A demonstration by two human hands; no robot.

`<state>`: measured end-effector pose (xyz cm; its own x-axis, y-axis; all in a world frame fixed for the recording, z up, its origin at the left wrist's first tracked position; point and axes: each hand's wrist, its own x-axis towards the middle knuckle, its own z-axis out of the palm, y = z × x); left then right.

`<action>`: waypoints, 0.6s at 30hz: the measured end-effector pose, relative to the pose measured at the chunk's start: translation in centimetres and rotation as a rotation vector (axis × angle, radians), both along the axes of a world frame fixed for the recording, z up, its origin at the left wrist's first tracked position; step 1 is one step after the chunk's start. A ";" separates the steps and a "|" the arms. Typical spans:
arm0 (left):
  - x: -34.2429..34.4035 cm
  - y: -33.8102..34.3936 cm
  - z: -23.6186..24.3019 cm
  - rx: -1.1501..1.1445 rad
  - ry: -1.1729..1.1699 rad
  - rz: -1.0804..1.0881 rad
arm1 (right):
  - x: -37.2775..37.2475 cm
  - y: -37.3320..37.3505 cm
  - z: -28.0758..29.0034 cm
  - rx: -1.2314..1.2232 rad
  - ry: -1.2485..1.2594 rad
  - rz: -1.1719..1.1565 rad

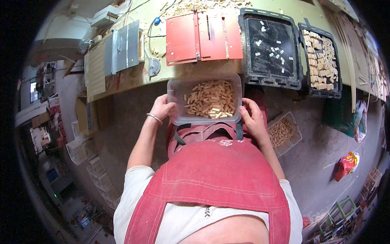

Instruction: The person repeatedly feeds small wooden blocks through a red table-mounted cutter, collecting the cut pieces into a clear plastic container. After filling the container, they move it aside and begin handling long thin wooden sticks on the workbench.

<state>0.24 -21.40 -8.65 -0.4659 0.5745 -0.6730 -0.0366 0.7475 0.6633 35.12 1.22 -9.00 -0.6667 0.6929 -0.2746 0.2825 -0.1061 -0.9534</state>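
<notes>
Between my two hands is a clear plastic bin [175, 86], held in front of my red apron at the edge of the workbench. Many small wooden blocks [211, 95] lie loose inside it, heaped toward its right side. My left hand [163, 107], with a bangle at the wrist, is closed on the bin's left wall. On the opposite side my right hand [252, 117] grips the right wall, thumb near the rim. The fingers under the bin are partly hidden.
A red saw table [183, 36] tops the green bench [156, 83]. Right of it sit a black tray [268, 44] with a few small pieces and another black tray [340, 83] full of wooden blocks. On the floor at right stand a bin of wood pieces [298, 136] and a red bag [343, 168].
</notes>
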 end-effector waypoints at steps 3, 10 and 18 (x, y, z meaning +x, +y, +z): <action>-1.2 0.0 4.1 0.017 -0.149 0.015 | -0.1 -1.1 1.6 -0.185 0.016 -0.024; 5.2 6.1 6.1 0.168 -0.186 -0.185 | 7.7 1.0 6.1 -0.463 0.265 -0.275; 17.7 16.9 7.8 0.447 -0.422 -0.544 | 27.8 -4.7 8.7 -0.233 0.321 -0.703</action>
<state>17.92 -4.48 -0.87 0.1962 0.9026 -0.3832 -0.0580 0.4008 0.9143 62.89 -3.46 -0.33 -0.1672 0.9281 -0.3326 -0.2084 -0.3630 -0.9082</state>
